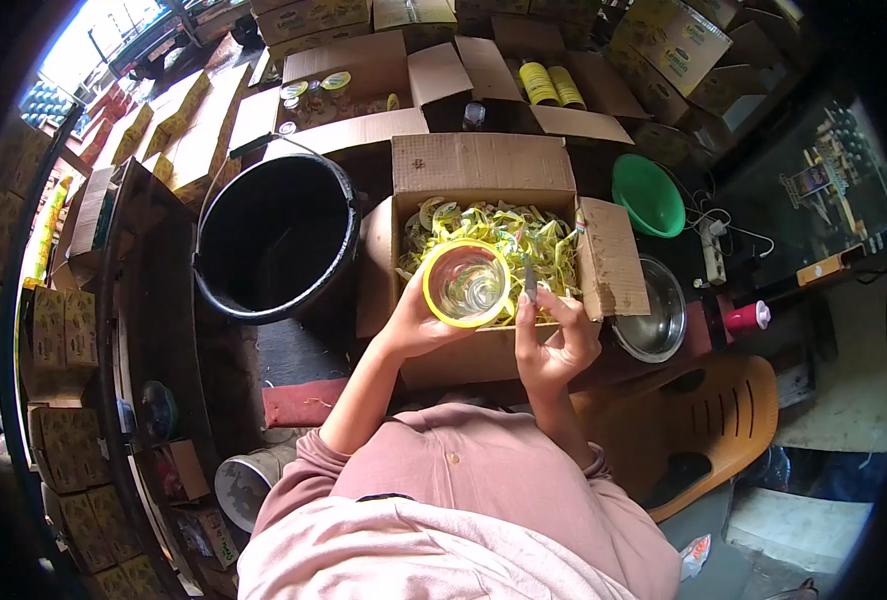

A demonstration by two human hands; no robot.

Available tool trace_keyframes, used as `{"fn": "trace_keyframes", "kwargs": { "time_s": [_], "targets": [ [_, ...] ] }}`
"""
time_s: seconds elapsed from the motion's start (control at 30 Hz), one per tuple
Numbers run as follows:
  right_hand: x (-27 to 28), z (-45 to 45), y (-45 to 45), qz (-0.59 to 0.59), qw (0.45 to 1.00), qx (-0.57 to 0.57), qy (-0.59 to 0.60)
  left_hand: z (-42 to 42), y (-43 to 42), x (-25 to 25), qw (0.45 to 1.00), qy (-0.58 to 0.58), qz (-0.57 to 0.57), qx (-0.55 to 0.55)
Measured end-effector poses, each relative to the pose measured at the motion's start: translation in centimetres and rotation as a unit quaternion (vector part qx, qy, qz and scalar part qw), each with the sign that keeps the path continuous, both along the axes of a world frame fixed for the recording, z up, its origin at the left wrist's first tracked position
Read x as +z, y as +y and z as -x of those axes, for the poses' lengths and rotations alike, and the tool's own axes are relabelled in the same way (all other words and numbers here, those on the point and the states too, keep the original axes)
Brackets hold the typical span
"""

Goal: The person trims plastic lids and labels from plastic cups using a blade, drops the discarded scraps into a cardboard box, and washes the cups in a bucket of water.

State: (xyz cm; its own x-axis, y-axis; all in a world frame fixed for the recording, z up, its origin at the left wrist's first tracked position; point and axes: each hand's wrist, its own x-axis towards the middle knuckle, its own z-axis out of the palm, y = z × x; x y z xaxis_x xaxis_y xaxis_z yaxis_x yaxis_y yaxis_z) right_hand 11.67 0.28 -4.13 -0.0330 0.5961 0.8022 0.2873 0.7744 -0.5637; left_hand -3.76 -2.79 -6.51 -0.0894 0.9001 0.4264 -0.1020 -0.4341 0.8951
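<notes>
My left hand (pixel 410 322) is wrapped round a clear jar (pixel 466 284) with a yellow rim, its round end tilted up toward me. In my right hand (pixel 559 348), a small grey blade (pixel 530 276) is pinched between thumb and fingers, pointing up just right of the jar. Both hands are over the near side of an open cardboard box (pixel 483 165). Crumpled yellow and clear plastic strips (pixel 548 238) fill that box. The jar hides part of the strips, and the blade's handle is hidden by my fingers.
A large black bucket (pixel 338 175) stands left of the box. To the right are a green bowl (pixel 648 195), a metal basin (pixel 663 335) and a power strip (pixel 712 250). Boxes behind hold jars (pixel 335 82) and yellow cylinders (pixel 538 84). An orange plastic chair (pixel 733 410) is at lower right.
</notes>
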Motion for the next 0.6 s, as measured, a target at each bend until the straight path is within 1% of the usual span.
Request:
{"fn": "trace_keyframes", "kwargs": {
  "time_s": [0.37, 0.6],
  "targets": [
    [-0.2, 0.4, -0.5, 0.044, 0.999, 0.008, -0.015, -0.1, -0.1, -0.3, 1.000, -0.004, 0.018, 0.002],
    [-0.3, 0.5, -0.3, 0.041, 0.999, -0.009, -0.022, 0.2, 0.1, -0.9, 0.999, 0.032, 0.005, -0.023]
  ]
}}
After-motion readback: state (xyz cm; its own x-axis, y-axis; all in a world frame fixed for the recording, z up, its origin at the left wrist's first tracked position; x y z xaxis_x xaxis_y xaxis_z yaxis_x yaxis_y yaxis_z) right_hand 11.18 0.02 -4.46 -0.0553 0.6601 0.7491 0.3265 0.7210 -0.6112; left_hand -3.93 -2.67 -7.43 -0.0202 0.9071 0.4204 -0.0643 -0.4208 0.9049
